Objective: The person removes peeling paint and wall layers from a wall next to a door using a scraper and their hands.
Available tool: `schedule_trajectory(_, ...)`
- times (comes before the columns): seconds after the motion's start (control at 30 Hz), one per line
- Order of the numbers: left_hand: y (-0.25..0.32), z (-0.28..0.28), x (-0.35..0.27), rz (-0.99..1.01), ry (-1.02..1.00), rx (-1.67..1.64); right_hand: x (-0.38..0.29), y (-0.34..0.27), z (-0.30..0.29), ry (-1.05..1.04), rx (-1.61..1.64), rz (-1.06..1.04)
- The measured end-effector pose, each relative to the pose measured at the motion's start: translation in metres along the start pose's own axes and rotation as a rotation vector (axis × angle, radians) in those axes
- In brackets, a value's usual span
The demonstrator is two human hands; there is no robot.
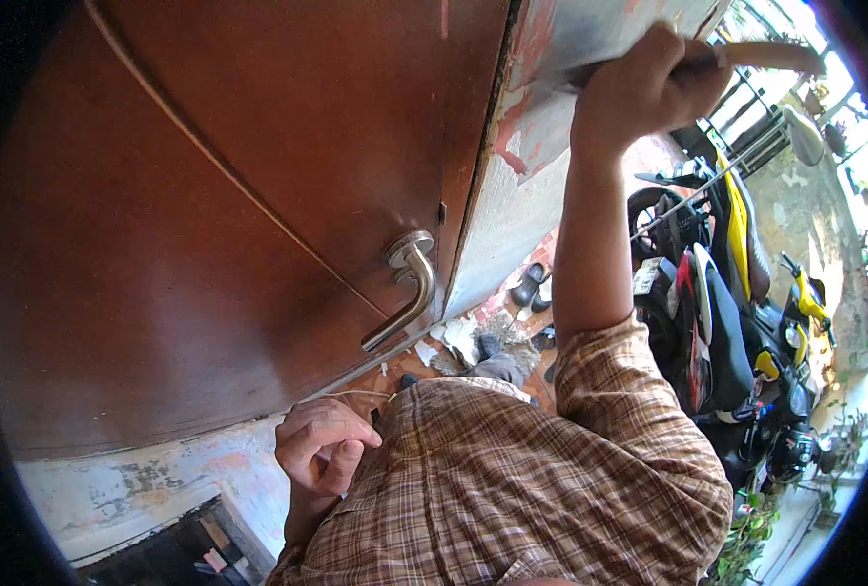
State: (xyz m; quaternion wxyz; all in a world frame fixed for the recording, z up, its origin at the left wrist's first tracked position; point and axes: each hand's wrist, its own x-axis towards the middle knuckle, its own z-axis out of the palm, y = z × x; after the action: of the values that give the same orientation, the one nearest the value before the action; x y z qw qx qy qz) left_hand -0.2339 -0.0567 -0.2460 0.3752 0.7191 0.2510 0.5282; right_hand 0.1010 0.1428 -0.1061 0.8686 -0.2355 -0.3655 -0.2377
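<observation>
My right hand (643,91) is raised at the upper right and grips a tool with a pale wooden handle (774,57). The tool's dark front end is blurred against the wall (525,176), so I cannot tell its exact kind. Red and white paint is peeling from that wall beside the door frame. My left hand (324,443) is held in front of my plaid shirt, fingers loosely curled, with nothing visible in it. Between my hands, a metal lever handle (408,293) sticks out from the brown wooden door (258,293).
Paint flakes (459,338) and a shaggy mat (518,340) lie on the tiled floor by my feet. Dark clogs (529,284) stand near the wall. Parked motorcycles (727,322) crowd the right side. Lower left, a dark opening (170,549) shows in the worn wall.
</observation>
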Motion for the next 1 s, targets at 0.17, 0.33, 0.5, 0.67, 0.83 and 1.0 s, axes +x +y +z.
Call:
schedule_trajectory(0.17,0.0,-0.004,-0.002,0.003,0.036,-0.006,-0.003,0.003,0.002,0.0,-0.061,0.016)
schedule_trajectory(0.33,0.001,-0.008,-0.004,0.07,0.056,-0.017,0.002,-0.008,0.01,-0.083,-0.098,-0.04)
schedule_trajectory(0.5,0.002,-0.011,-0.006,0.056,0.062,0.044,-0.011,-0.009,0.007,-0.191,-0.148,0.059)
schedule_trajectory(0.67,0.002,-0.011,-0.011,0.033,0.077,-0.014,-0.013,0.0,0.001,-0.003,-0.103,-0.032)
schedule_trajectory(0.83,0.001,-0.013,-0.015,0.011,0.064,-0.017,-0.012,-0.003,0.004,-0.069,-0.042,-0.086)
schedule_trajectory(1.0,0.003,-0.016,-0.019,0.012,0.054,0.014,-0.031,-0.013,-0.006,-0.129,0.054,-0.102)
